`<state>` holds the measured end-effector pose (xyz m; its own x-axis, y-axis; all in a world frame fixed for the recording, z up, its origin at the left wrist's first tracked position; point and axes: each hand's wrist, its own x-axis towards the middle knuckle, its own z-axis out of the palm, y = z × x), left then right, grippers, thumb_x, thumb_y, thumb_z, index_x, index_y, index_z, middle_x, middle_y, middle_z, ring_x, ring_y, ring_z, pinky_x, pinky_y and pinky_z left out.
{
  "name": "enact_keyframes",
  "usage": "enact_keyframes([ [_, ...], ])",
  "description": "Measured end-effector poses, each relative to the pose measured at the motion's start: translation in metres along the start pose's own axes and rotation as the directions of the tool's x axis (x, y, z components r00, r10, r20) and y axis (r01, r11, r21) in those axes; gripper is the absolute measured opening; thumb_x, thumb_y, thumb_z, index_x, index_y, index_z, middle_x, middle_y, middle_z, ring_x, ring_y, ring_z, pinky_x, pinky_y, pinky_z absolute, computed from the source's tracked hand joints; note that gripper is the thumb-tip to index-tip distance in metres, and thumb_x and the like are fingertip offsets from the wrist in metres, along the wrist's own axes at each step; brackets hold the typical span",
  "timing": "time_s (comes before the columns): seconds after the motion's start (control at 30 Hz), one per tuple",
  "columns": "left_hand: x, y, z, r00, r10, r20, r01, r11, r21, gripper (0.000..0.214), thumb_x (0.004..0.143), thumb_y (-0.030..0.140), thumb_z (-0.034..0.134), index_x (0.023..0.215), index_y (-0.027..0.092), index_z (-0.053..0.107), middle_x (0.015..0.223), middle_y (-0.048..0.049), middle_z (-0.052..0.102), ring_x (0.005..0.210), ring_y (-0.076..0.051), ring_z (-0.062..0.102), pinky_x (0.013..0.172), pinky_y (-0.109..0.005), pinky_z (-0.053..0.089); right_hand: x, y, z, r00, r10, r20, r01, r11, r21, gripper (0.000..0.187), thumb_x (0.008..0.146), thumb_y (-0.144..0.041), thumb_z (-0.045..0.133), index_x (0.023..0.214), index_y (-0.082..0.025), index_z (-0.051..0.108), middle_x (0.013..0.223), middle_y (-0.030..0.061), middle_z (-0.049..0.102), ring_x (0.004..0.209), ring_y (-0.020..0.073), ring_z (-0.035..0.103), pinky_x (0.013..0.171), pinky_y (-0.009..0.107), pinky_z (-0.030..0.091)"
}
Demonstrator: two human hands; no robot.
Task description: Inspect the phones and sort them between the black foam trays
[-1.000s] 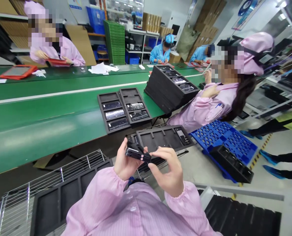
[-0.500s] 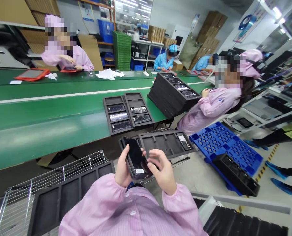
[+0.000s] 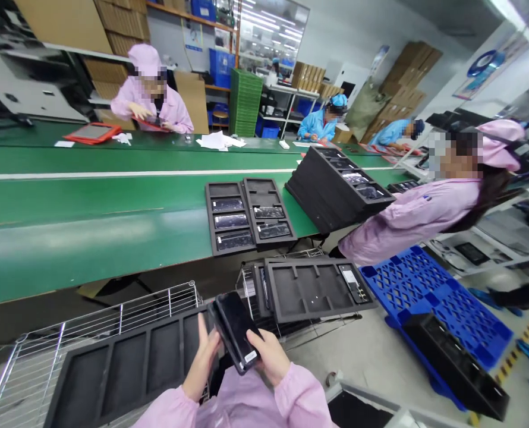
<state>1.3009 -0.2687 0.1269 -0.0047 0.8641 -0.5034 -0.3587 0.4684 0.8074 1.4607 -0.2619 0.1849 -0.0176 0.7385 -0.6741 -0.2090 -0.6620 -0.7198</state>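
Observation:
A small stack of black phones (image 3: pixel 236 327) sits between my two hands, low in the middle of the head view. A white label shows at the near end of the top phone. My right hand (image 3: pixel 271 355) is closed on the right side of the stack, with its thumb lying over the top phone. My left hand (image 3: pixel 203 356) holds the left side, its thumb raised along the edge and its other fingers partly hidden. Just beyond the stack, a black foam tray (image 3: pixel 304 291) carries one phone (image 3: pixel 352 283) in its right-end slot.
Another black tray (image 3: pixel 126 362) lies on a wire rack (image 3: pixel 37 356) at lower left. Two trays with phones (image 3: pixel 229 221) and a tall tray stack (image 3: pixel 327 196) stand on the green bench (image 3: pixel 90 238). A co-worker (image 3: pixel 429 208) stands at right by a blue pallet (image 3: pixel 438 297).
My right hand has gone from loosely curled beside the phones to gripping their right side. The stack has moved lower in view, and the left thumb has come off the top phone.

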Motion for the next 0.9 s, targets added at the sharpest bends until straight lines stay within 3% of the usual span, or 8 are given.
enact_keyframes([
  [0.1,0.043,-0.001,-0.023,0.989,0.041,-0.140,-0.014,0.981,0.193,0.099,0.083,0.072,0.043,0.155,0.024,-0.005,0.140,-0.0183,0.053,0.133,-0.031,0.049,0.114,-0.053,0.032,0.046,-0.032,-0.014,0.994,-0.047,-0.099,0.038,0.996,-0.085,0.056,0.050,-0.063,0.081,0.072,-0.015,0.061,0.057,0.0006,0.061,0.046,0.0141,0.057,0.039,0.023,0.043],
  [0.23,0.125,0.014,-0.043,0.973,0.128,-0.194,-0.042,0.918,0.394,0.081,0.083,0.067,0.045,0.147,0.019,0.032,0.143,-0.0201,0.048,0.136,-0.033,0.044,0.114,-0.051,0.033,0.122,-0.097,-0.041,0.964,-0.162,-0.211,0.126,0.977,-0.174,0.052,0.056,-0.062,0.077,0.074,-0.015,0.062,0.060,0.0025,0.064,0.049,0.0170,0.061,0.041,0.026,0.048],
  [0.4,0.254,0.044,-0.021,0.954,0.221,-0.203,-0.082,0.841,0.534,0.074,0.074,0.061,0.055,0.130,0.013,0.051,0.134,-0.0211,0.054,0.122,-0.034,0.056,0.104,-0.049,0.045,0.230,-0.191,-0.069,0.880,-0.355,-0.315,0.248,0.910,-0.332,0.052,0.070,-0.063,0.064,0.088,-0.014,0.063,0.079,0.0089,0.070,0.061,0.0202,0.066,0.050,0.031,0.055],
  [0.57,0.356,0.074,-0.001,0.922,0.332,-0.201,-0.114,0.726,0.678,0.065,0.083,0.054,0.051,0.135,0.014,0.050,0.129,-0.0172,0.057,0.119,-0.030,0.057,0.105,-0.045,0.042,0.350,-0.288,-0.055,0.814,-0.556,-0.167,0.377,0.725,-0.577,0.034,0.084,-0.047,0.062,0.085,-0.013,0.065,0.083,0.0087,0.070,0.075,0.0204,0.067,0.066,0.034,0.056],
  [0.63,0.373,0.080,-0.010,0.906,0.374,-0.198,-0.114,0.667,0.736,0.055,0.084,0.050,0.051,0.128,0.018,0.058,0.121,-0.0136,0.062,0.118,-0.031,0.056,0.107,-0.050,0.036,0.399,-0.329,-0.034,0.786,-0.616,-0.048,0.436,0.608,-0.663,0.026,0.087,-0.039,0.066,0.085,-0.013,0.066,0.083,0.0050,0.069,0.080,0.0181,0.066,0.077,0.036,0.055],
  [0.73,0.376,0.075,-0.034,0.856,0.450,-0.255,-0.067,0.585,0.808,0.045,0.086,0.042,0.045,0.118,0.018,0.066,0.118,-0.0154,0.063,0.119,-0.037,0.051,0.108,-0.060,0.026,0.467,-0.383,0.005,0.736,-0.665,0.125,0.520,0.437,-0.734,0.021,0.089,-0.034,0.066,0.095,-0.013,0.066,0.094,0.0039,0.069,0.091,0.0179,0.066,0.089,0.041,0.052],
  [0.8,0.372,0.064,-0.049,0.819,0.509,-0.264,-0.052,0.524,0.850,0.046,0.087,0.039,0.044,0.121,0.017,0.065,0.120,-0.0171,0.061,0.120,-0.036,0.050,0.108,-0.056,0.027,0.508,-0.412,0.031,0.708,-0.669,0.227,0.565,0.343,-0.751,0.022,0.090,-0.033,0.066,0.101,-0.014,0.065,0.103,0.0054,0.068,0.098,0.0193,0.064,0.093,0.043,0.050],
  [0.9,0.371,0.044,-0.060,0.748,0.634,-0.194,-0.012,0.305,0.952,0.044,0.088,0.038,0.046,0.124,0.021,0.065,0.119,-0.0154,0.062,0.114,-0.034,0.054,0.104,-0.049,0.033,0.562,-0.439,0.060,0.695,-0.609,0.383,0.622,0.241,-0.745,0.022,0.089,-0.032,0.067,0.101,-0.014,0.066,0.104,0.0052,0.068,0.099,0.0197,0.064,0.094,0.044,0.050],
])
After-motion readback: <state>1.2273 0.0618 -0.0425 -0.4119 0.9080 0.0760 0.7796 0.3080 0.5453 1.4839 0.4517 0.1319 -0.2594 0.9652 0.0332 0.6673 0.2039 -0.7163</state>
